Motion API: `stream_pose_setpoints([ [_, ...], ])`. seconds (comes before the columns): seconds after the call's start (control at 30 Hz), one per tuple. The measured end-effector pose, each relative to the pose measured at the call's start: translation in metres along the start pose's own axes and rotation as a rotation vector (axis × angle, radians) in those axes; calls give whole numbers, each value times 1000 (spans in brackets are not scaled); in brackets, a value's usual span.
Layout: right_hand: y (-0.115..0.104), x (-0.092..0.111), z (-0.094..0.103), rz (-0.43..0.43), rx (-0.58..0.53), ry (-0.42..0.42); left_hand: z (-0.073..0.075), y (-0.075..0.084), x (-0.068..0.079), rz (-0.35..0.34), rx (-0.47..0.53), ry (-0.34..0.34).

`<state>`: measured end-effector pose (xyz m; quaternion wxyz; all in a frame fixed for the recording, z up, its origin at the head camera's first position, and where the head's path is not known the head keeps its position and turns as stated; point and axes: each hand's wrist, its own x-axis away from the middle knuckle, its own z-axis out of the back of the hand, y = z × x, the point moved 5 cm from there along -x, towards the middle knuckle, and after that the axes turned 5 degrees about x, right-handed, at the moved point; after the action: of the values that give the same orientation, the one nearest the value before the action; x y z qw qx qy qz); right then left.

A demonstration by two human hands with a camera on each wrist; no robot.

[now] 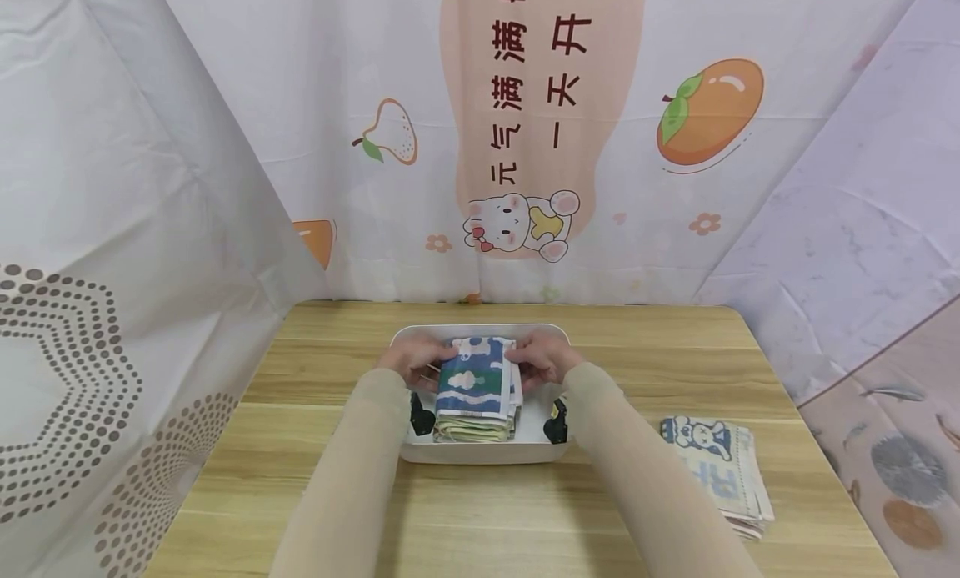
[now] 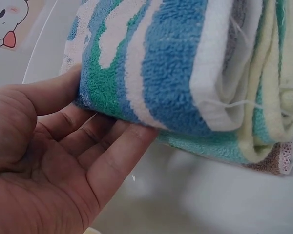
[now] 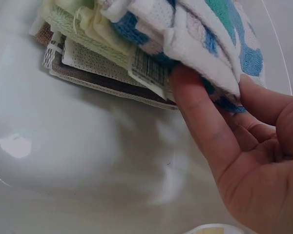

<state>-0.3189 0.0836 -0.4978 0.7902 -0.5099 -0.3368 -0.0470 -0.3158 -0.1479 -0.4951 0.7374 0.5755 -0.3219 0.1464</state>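
Note:
A folded blue towel (image 1: 471, 382) with green and white patterns lies on top of several folded towels (image 1: 472, 432) in a white basin (image 1: 487, 453). My left hand (image 1: 416, 357) pinches its left edge, thumb above and fingers beneath, as the left wrist view shows. From the other side my right hand (image 1: 543, 357) pinches the white-edged side of the same towel. Pale yellow and green towels (image 3: 80, 46) and a brown one (image 3: 97, 78) show below it in the right wrist view. Some fingertips are hidden under the cloth.
To the right of the basin, a stack of cream towels (image 1: 723, 469) with a blue bear pattern lies on the wooden table (image 1: 315, 411). Behind the table hangs a printed curtain (image 1: 337, 178). Dark wrist devices (image 1: 422, 415) sit below the hands.

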Motion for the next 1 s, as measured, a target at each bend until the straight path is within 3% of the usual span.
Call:
stream_pose_setpoints([
  [1.0,3,1,-3,4,83,40,-5,-7,-2,-13,-40,38],
])
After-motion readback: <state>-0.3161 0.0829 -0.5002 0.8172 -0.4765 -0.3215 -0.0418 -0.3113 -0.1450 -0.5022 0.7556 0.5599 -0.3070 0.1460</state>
